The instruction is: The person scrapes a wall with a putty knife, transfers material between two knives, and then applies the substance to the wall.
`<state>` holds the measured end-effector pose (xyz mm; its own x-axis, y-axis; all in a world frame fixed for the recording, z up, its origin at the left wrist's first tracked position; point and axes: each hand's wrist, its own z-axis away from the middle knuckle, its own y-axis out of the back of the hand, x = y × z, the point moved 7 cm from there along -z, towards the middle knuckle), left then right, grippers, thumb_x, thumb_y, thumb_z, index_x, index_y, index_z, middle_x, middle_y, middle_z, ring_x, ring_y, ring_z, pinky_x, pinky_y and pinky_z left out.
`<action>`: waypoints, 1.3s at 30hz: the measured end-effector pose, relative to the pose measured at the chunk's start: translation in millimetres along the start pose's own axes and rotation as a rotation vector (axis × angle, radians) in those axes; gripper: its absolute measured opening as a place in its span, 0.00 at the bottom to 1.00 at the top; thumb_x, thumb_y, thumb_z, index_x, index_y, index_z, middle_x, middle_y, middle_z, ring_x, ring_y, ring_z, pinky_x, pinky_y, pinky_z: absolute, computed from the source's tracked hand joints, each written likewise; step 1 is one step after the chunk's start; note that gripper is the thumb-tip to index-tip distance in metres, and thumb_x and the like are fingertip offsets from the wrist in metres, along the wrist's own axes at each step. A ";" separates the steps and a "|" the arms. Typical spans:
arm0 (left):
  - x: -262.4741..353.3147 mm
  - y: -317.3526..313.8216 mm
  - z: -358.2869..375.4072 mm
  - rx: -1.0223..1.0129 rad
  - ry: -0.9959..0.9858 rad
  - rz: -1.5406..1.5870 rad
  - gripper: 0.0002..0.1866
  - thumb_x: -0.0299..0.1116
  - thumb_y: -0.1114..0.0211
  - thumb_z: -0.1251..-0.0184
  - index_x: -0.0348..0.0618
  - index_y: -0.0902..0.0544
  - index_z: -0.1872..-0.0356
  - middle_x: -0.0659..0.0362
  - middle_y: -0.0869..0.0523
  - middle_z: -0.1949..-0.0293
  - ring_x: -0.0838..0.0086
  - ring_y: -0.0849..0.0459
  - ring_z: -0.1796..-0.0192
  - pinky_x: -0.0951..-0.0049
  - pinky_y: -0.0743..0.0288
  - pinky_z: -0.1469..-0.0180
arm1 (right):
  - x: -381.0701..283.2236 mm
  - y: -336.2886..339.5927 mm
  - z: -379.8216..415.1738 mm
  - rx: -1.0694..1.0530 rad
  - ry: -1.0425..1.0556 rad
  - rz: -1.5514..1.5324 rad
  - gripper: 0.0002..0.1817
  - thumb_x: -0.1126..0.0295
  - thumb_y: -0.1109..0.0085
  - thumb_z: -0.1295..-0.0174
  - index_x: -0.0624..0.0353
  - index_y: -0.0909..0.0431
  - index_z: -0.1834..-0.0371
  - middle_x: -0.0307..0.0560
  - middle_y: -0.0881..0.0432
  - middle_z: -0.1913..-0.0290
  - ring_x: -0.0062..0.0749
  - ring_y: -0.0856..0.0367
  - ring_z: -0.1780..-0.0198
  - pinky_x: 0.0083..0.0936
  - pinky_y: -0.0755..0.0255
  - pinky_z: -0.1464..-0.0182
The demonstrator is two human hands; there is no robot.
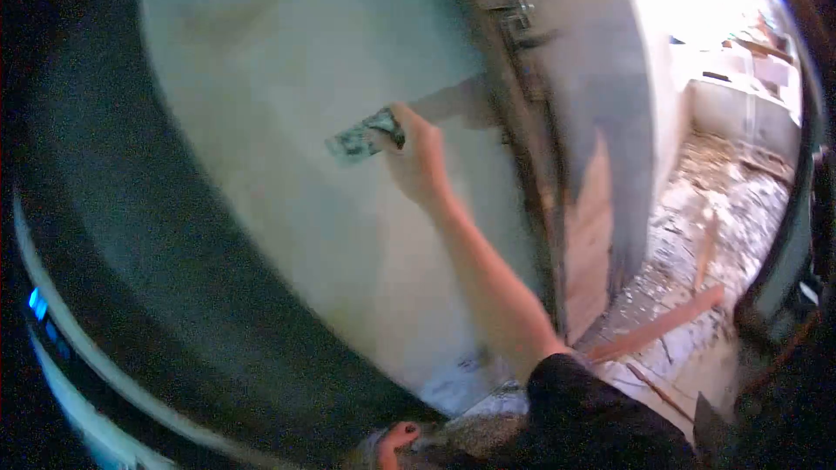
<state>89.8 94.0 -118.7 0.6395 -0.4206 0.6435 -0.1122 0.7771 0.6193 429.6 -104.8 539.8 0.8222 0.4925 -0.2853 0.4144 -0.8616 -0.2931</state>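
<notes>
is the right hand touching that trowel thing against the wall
Touching. The head view shows the right hand with its fingers wrapped over one end of the flat tool, which lies against the pale wall; no gap shows.

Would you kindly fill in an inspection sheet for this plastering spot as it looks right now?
Surface: pale wall, smooth grey-white coat.
Job's things: trowel, blade flat against the wall.
Clutter: rubble and wooden planks on the floor at right.
Grippers: right hand grips the trowel; left hand low at the frame edge, its hold unclear.
Cables: nothing seen.
Surroundings: door frame beside the wall; bright room beyond.
</notes>
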 end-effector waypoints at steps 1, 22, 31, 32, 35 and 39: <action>6.3 0.8 4.9 0.031 -0.112 0.020 0.18 0.44 0.38 0.41 0.40 0.21 0.60 0.60 0.19 0.72 0.76 0.22 0.71 0.71 0.27 0.68 | 2.0 -21.5 2.9 -0.081 0.011 0.018 0.10 0.74 0.40 0.47 0.61 0.27 0.63 0.56 0.21 0.71 0.48 0.21 0.68 0.32 0.30 0.68; 46.5 4.5 26.3 0.055 -0.150 0.019 0.13 0.41 0.36 0.45 0.41 0.21 0.68 0.58 0.19 0.69 0.72 0.20 0.67 0.65 0.27 0.60 | -39.4 -51.2 120.7 -1.003 0.004 0.438 0.14 0.63 0.44 0.44 0.51 0.27 0.55 0.53 0.19 0.68 0.50 0.20 0.64 0.42 0.29 0.62; 75.5 12.1 38.0 -0.031 -0.067 0.064 0.14 0.43 0.36 0.44 0.43 0.20 0.66 0.57 0.18 0.66 0.71 0.20 0.65 0.64 0.27 0.59 | -19.2 3.5 2.6 -0.373 0.044 0.360 0.15 0.70 0.42 0.46 0.54 0.27 0.54 0.54 0.19 0.66 0.50 0.20 0.63 0.38 0.28 0.64; 72.7 9.9 38.3 -0.026 -0.071 0.058 0.14 0.43 0.36 0.44 0.43 0.20 0.66 0.57 0.18 0.66 0.71 0.20 0.65 0.64 0.27 0.59 | -20.2 2.8 -4.9 -0.333 -0.003 0.325 0.15 0.70 0.42 0.46 0.55 0.27 0.54 0.54 0.19 0.66 0.51 0.20 0.63 0.38 0.28 0.64; 54.9 6.3 26.7 -0.022 -0.057 0.075 0.13 0.42 0.36 0.45 0.42 0.20 0.66 0.57 0.18 0.66 0.71 0.20 0.64 0.65 0.27 0.58 | -8.6 -20.9 7.1 -0.280 0.001 0.313 0.15 0.69 0.40 0.47 0.55 0.26 0.55 0.55 0.19 0.67 0.52 0.21 0.63 0.38 0.29 0.64; 42.9 0.6 26.4 -0.004 -0.054 0.061 0.13 0.41 0.36 0.46 0.42 0.20 0.67 0.57 0.18 0.66 0.70 0.20 0.64 0.65 0.27 0.58 | -16.7 -8.8 4.6 -0.333 -0.064 0.431 0.16 0.63 0.37 0.47 0.54 0.26 0.57 0.53 0.19 0.67 0.52 0.21 0.63 0.38 0.29 0.65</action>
<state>97.1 64.1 -78.9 0.5894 -0.3968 0.7036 -0.1465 0.8041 0.5762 410.4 -104.9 542.9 0.9237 0.0837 -0.3739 0.1550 -0.9741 0.1647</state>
